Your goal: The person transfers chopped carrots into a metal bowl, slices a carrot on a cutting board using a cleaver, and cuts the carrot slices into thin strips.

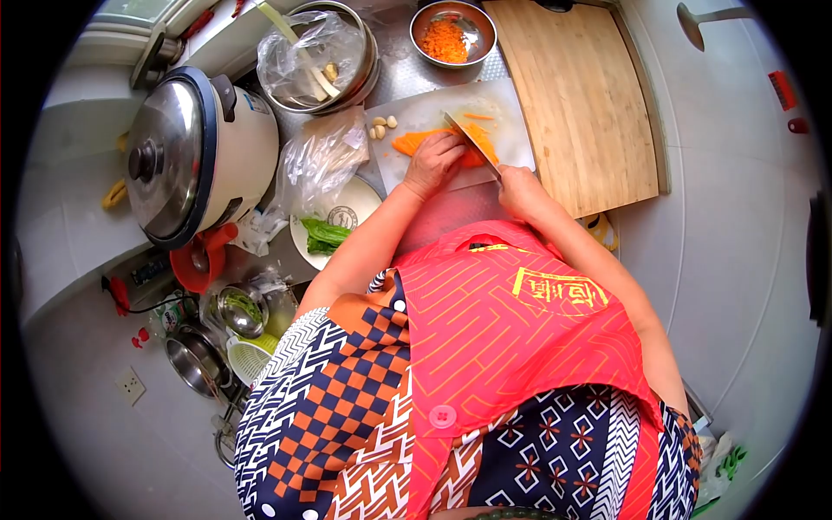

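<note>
On a white cutting board [511, 113] lies sliced orange carrot [411, 142], some of it in thin strips right of the blade. My left hand [433, 163] presses down on the carrot with curled fingers, close beside the blade. The handle of a kitchen knife [472, 139] is wrapped in my right hand [523, 192], its blade slanting across the carrot. Several garlic cloves [380, 128] sit at the board's left side. Behind the board, a metal bowl [418, 19] holds finely chopped carrot [445, 42].
A wooden board [581, 104] stands to the right. Left of my work are a plastic-lined metal pot [368, 74], a plastic bag [321, 160], a plate [364, 198] with green leaves [325, 235], and a large lidded cooker [247, 139].
</note>
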Action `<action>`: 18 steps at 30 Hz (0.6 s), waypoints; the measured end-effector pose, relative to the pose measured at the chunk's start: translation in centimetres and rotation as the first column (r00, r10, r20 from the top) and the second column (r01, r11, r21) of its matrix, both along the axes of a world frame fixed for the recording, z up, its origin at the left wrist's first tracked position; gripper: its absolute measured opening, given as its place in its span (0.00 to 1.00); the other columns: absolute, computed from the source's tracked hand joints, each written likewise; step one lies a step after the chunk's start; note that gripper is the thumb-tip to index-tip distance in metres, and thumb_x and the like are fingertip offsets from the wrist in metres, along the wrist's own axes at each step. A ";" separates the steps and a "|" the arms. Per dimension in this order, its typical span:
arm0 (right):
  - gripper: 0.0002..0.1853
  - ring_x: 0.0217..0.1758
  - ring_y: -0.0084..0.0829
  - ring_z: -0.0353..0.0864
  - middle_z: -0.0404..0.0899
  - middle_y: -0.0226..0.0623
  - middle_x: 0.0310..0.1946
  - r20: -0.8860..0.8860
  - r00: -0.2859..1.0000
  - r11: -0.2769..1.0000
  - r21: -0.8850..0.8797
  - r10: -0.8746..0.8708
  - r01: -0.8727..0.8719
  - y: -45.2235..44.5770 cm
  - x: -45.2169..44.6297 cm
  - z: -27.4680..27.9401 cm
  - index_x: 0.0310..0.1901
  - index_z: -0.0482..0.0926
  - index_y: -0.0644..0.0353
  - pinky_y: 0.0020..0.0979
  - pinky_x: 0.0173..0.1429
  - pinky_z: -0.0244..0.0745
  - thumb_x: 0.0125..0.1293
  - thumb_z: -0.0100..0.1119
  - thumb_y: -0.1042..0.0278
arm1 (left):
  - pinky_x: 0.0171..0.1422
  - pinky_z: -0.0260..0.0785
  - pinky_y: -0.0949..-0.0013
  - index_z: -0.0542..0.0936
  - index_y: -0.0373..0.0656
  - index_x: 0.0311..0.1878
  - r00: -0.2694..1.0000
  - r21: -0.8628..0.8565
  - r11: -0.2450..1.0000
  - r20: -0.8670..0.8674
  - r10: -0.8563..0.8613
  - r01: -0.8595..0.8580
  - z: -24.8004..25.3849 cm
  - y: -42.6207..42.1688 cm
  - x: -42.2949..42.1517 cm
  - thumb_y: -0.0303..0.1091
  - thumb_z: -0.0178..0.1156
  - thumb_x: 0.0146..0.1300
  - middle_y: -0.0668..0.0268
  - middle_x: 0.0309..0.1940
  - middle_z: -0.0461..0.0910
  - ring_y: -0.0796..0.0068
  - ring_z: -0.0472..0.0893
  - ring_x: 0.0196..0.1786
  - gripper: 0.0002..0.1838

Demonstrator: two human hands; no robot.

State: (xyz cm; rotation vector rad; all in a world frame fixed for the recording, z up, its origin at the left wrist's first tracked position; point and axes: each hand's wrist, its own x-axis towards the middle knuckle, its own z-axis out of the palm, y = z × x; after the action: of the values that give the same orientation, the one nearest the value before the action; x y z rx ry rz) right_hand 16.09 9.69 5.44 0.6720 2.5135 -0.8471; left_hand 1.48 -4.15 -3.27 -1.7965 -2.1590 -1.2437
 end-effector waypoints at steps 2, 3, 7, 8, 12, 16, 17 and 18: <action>0.15 0.42 0.59 0.80 0.79 0.64 0.34 0.001 1.000 1.000 0.001 -0.001 0.001 -0.1 -0.1 0.7 0.44 0.78 0.70 0.49 0.47 0.77 0.54 0.50 0.80 | 0.58 0.69 0.60 0.81 0.42 0.42 1.000 -0.001 1.000 0.014 -0.007 0.007 0.1 -0.1 0.0 0.25 0.64 0.45 0.63 0.48 0.80 0.60 0.78 0.53 0.17; 0.14 0.42 0.59 0.80 0.79 0.64 0.34 0.002 1.000 1.000 0.000 -0.002 0.002 -0.2 -0.2 1.2 0.43 0.78 0.71 0.49 0.47 0.77 0.54 0.50 0.80 | 0.57 0.69 0.60 0.81 0.42 0.42 1.000 0.005 1.000 0.022 -0.012 0.012 0.2 0.0 0.0 0.25 0.65 0.45 0.62 0.48 0.80 0.60 0.77 0.53 0.17; 0.13 0.42 0.60 0.79 0.78 0.66 0.34 -0.032 0.999 1.000 -0.026 -0.006 0.005 -0.3 0.6 2.4 0.41 0.78 0.72 0.50 0.48 0.75 0.54 0.48 0.80 | 0.57 0.70 0.60 0.81 0.41 0.41 0.999 0.013 1.000 0.039 -0.012 0.011 0.3 0.0 0.1 0.25 0.65 0.45 0.63 0.47 0.80 0.60 0.78 0.53 0.16; 0.13 0.43 0.61 0.79 0.77 0.67 0.35 -0.052 0.999 0.999 -0.039 -0.009 0.007 -0.2 1.0 2.6 0.41 0.78 0.71 0.50 0.48 0.75 0.55 0.47 0.80 | 0.57 0.70 0.60 0.82 0.42 0.41 1.000 0.019 1.000 0.025 -0.005 0.004 0.3 0.0 0.1 0.25 0.64 0.46 0.63 0.47 0.80 0.61 0.78 0.52 0.15; 0.12 0.43 0.60 0.79 0.78 0.67 0.34 -0.090 0.996 0.998 -0.053 -0.029 0.025 -0.3 1.8 3.2 0.38 0.78 0.73 0.50 0.49 0.75 0.52 0.49 0.80 | 0.56 0.71 0.61 0.82 0.42 0.42 1.000 0.027 1.000 0.008 -0.001 0.000 -0.4 0.0 0.0 0.27 0.62 0.49 0.64 0.46 0.80 0.63 0.78 0.51 0.13; 0.11 0.43 0.60 0.79 0.78 0.66 0.34 -0.060 0.998 1.000 -0.016 0.004 -0.005 -0.2 2.1 3.0 0.37 0.78 0.73 0.50 0.49 0.75 0.52 0.49 0.80 | 0.56 0.70 0.61 0.82 0.41 0.40 1.000 0.019 1.000 0.014 0.005 -0.005 -0.5 0.1 0.0 0.26 0.65 0.47 0.63 0.45 0.81 0.61 0.79 0.51 0.13; 0.11 0.43 0.60 0.79 0.78 0.66 0.34 -0.054 0.999 1.000 -0.009 0.004 -0.004 -0.3 2.0 3.0 0.37 0.78 0.73 0.50 0.49 0.75 0.52 0.49 0.80 | 0.55 0.70 0.61 0.82 0.41 0.40 1.000 0.020 1.000 0.013 0.004 -0.004 -0.5 0.1 0.0 0.26 0.65 0.47 0.63 0.45 0.81 0.61 0.79 0.51 0.13; 0.11 0.43 0.60 0.79 0.78 0.66 0.34 -0.048 0.999 1.000 -0.003 0.003 -0.003 -0.3 2.0 3.0 0.37 0.78 0.73 0.50 0.50 0.75 0.52 0.49 0.80 | 0.55 0.70 0.62 0.82 0.41 0.40 1.000 0.021 1.000 0.013 0.003 -0.003 -0.4 0.1 0.0 0.26 0.65 0.48 0.63 0.45 0.81 0.61 0.79 0.51 0.13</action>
State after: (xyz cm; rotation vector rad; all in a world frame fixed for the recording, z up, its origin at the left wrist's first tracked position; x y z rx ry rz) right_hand 18.10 9.36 8.49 0.6538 2.5546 -0.8756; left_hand 1.50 -4.09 -3.66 -1.7815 -2.1465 -1.2758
